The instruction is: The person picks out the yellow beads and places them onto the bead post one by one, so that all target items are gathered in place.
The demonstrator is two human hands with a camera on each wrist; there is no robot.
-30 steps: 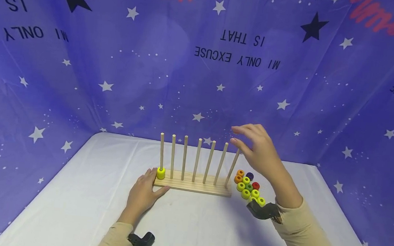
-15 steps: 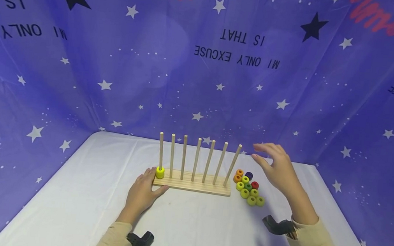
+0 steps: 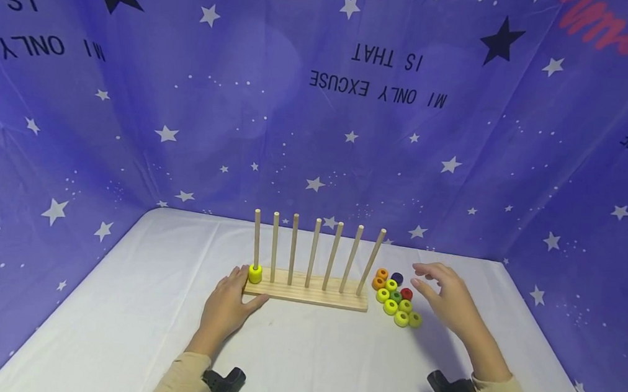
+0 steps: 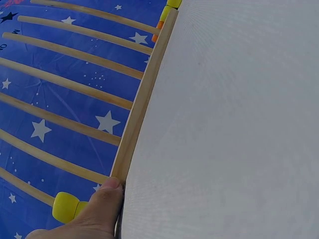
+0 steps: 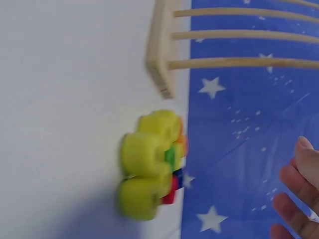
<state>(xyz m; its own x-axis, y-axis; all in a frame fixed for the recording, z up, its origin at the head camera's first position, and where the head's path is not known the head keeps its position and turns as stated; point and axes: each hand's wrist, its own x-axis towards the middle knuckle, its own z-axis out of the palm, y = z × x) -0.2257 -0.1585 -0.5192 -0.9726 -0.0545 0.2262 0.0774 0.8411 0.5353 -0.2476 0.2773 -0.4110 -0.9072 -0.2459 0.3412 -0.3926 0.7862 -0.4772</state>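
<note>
A wooden rack [image 3: 305, 296] with several upright pegs stands on the white table [image 3: 305, 357]. One yellow bead [image 3: 255, 273] sits at the foot of the leftmost peg, also seen as the yellow bead [image 4: 66, 207] in the left wrist view. My left hand [image 3: 228, 307] lies flat on the table against the rack's left end, thumb [image 4: 102, 204] touching the rack's base [image 4: 142, 104]. A cluster of loose beads [image 3: 396, 298], yellow, orange, green, red and dark blue, lies right of the rack. My right hand [image 3: 448, 295] hovers just right of the loose beads [image 5: 149, 164], fingers [image 5: 299, 184] relaxed, holding nothing.
A blue star-printed cloth [image 3: 322, 97] hangs behind and along both sides of the table. The table's back edge runs just behind the rack. Bare white surface spreads in front of the rack and to its left.
My right hand has come down from above the rightmost pegs and moved right, to a spot low beside the loose beads. The left hand and rack have stayed put.
</note>
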